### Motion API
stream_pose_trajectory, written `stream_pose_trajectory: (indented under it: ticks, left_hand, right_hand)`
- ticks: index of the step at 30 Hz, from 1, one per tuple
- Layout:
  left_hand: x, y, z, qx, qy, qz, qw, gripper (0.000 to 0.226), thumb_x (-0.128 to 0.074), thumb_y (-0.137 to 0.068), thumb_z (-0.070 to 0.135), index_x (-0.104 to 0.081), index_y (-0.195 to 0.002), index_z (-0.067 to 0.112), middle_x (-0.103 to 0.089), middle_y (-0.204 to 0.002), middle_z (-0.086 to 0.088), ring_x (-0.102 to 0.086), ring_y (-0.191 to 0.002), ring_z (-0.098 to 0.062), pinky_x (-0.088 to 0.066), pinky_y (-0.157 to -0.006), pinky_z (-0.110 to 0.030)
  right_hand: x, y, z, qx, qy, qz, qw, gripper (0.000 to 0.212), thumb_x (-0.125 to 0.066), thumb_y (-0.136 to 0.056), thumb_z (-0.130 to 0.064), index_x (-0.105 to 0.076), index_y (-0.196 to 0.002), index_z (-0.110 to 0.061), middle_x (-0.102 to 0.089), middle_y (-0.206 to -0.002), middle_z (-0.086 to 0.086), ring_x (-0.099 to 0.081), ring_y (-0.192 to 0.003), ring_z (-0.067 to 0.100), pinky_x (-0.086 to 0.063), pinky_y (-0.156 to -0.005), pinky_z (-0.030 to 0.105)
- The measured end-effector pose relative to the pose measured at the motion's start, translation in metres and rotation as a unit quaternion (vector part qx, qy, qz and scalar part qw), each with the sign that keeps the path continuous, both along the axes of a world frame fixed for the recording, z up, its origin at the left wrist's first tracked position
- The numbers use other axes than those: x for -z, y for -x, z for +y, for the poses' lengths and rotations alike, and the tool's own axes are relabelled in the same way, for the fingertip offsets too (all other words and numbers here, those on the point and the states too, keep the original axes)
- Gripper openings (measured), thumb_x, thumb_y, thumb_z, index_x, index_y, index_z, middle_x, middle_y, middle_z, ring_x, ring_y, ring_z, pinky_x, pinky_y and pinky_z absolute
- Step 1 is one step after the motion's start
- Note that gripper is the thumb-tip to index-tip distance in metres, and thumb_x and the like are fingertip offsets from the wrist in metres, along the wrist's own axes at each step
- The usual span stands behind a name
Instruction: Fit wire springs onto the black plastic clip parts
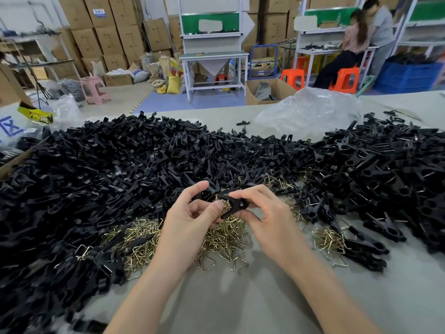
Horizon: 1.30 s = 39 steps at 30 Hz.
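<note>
While loose clip parts [96, 177] lie heaped to the left of the fingers, the left hand [190, 220] pinches one end of a black clip part [234, 204] with curled thumb and forefinger. The right hand [267, 213] pinches its other end, and brass wire springs [224, 239] lie just beneath both sets of fingertips.

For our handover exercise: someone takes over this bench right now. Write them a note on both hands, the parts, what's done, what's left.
Left hand and right hand both pinch one black clip part above the wire springs heaped on the table.
Spring seated on it: cannot tell.
Unfitted black parts lie piled at left; clips at right look already sprung.
Left to do: the large left pile.
</note>
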<state>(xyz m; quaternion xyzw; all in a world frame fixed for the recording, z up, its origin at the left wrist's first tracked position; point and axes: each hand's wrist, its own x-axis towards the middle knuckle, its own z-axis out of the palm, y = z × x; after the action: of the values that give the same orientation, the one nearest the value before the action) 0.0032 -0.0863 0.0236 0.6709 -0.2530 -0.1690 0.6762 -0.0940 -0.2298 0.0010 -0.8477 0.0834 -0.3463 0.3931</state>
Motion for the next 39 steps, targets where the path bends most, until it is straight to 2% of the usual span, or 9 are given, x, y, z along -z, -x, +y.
stream_pose_trajectory:
  ticks: [3, 6, 14, 21, 25, 29, 32, 35, 39]
  left_hand:
    - [-0.001, 0.0, 0.002, 0.01, -0.01, -0.002, 1.0, 0.044, -0.072, -0.091, 0.016, -0.056, -0.13, 0.028, -0.07, -0.074, -0.001, -0.067, -0.073, -0.013, -0.055, -0.078, -0.024]
    - [-0.001, 0.0, 0.004, 0.018, -0.025, -0.019, 0.999, 0.041, -0.072, -0.091, 0.018, -0.057, -0.127, 0.033, -0.07, -0.075, -0.003, -0.063, -0.072, -0.013, -0.051, -0.074, -0.022]
    - [0.001, 0.002, 0.003, 0.078, 0.013, -0.004, 0.997, 0.026, -0.065, -0.096, 0.015, -0.074, -0.108, 0.036, -0.057, -0.078, -0.002, -0.06, -0.073, -0.014, -0.053, -0.071, -0.021]
    - [0.006, 0.0, 0.004, 0.168, 0.0, 0.021, 0.985, 0.043, -0.073, -0.077, 0.05, -0.067, -0.119, 0.041, -0.069, -0.086, 0.004, -0.062, -0.074, -0.017, -0.052, -0.076, -0.041]
    - [0.004, 0.002, 0.005, 0.21, -0.007, 0.062, 0.976, 0.049, -0.076, -0.076, 0.052, -0.063, -0.122, 0.041, -0.073, -0.103, -0.007, -0.066, -0.076, -0.02, -0.053, -0.066, -0.034]
    - [0.0, 0.006, 0.006, 0.214, -0.017, 0.005, 0.977, 0.033, -0.07, -0.082, 0.041, -0.067, -0.115, 0.035, -0.072, -0.092, 0.002, -0.067, -0.071, -0.016, -0.054, -0.059, -0.029]
    - [-0.002, 0.007, 0.008, 0.205, -0.032, -0.017, 0.978, 0.038, -0.066, -0.084, 0.041, -0.065, -0.122, 0.04, -0.074, -0.104, 0.0, -0.064, -0.069, -0.024, -0.055, -0.061, -0.031]
    - [-0.002, 0.006, 0.008, 0.203, -0.031, -0.011, 0.979, 0.033, -0.062, -0.09, 0.028, -0.07, -0.121, 0.036, -0.074, -0.114, 0.005, -0.062, -0.073, -0.016, -0.051, -0.059, -0.023]
    - [-0.002, 0.005, 0.007, 0.17, -0.029, 0.01, 0.985, 0.027, -0.063, -0.084, 0.03, -0.076, -0.107, 0.033, -0.076, -0.097, -0.003, -0.066, -0.077, -0.014, -0.053, -0.061, -0.024]
  right_hand:
    - [0.0, 0.001, 0.0, -0.001, 0.022, -0.004, 1.0, 0.039, -0.073, -0.089, -0.003, -0.069, -0.116, -0.031, -0.061, -0.111, -0.02, -0.062, -0.107, 0.003, -0.048, -0.093, 0.017]
    - [0.0, 0.001, 0.001, -0.005, 0.053, -0.003, 0.999, 0.042, -0.072, -0.089, -0.001, -0.068, -0.116, -0.033, -0.06, -0.112, -0.02, -0.062, -0.106, 0.002, -0.049, -0.092, 0.021]
    - [-0.007, 0.003, 0.01, -0.021, 0.01, -0.03, 0.999, 0.046, -0.075, -0.087, -0.004, -0.067, -0.114, -0.04, -0.065, -0.112, -0.023, -0.062, -0.108, -0.005, -0.043, -0.086, 0.007]
    - [-0.009, 0.003, 0.021, -0.038, 0.012, -0.015, 0.999, 0.041, -0.072, -0.088, -0.015, -0.066, -0.116, -0.044, -0.062, -0.115, -0.032, -0.054, -0.12, 0.009, -0.04, -0.092, 0.006]
    - [-0.008, 0.004, 0.027, -0.052, 0.019, -0.026, 0.998, 0.037, -0.067, -0.088, -0.014, -0.067, -0.114, -0.041, -0.061, -0.113, -0.033, -0.051, -0.122, 0.008, -0.05, -0.084, 0.012]
    - [-0.013, 0.004, 0.025, -0.047, 0.06, -0.043, 0.996, 0.043, -0.065, -0.079, -0.01, -0.068, -0.11, -0.04, -0.064, -0.119, -0.031, -0.051, -0.12, 0.012, -0.046, -0.095, 0.021]
    - [-0.011, 0.004, 0.025, -0.043, 0.053, -0.033, 0.997, 0.055, -0.072, -0.077, 0.005, -0.069, -0.109, -0.04, -0.055, -0.131, -0.025, -0.048, -0.126, 0.01, -0.042, -0.1, 0.016]
    - [-0.009, 0.004, 0.025, -0.042, 0.045, -0.023, 0.998, 0.051, -0.075, -0.081, 0.0, -0.069, -0.111, -0.041, -0.046, -0.141, -0.019, -0.046, -0.129, 0.009, -0.046, -0.101, 0.026]
    - [-0.008, 0.003, 0.028, -0.035, 0.07, -0.028, 0.997, 0.05, -0.074, -0.083, -0.005, -0.067, -0.118, -0.041, -0.048, -0.139, -0.016, -0.049, -0.128, 0.016, -0.044, -0.103, 0.026]
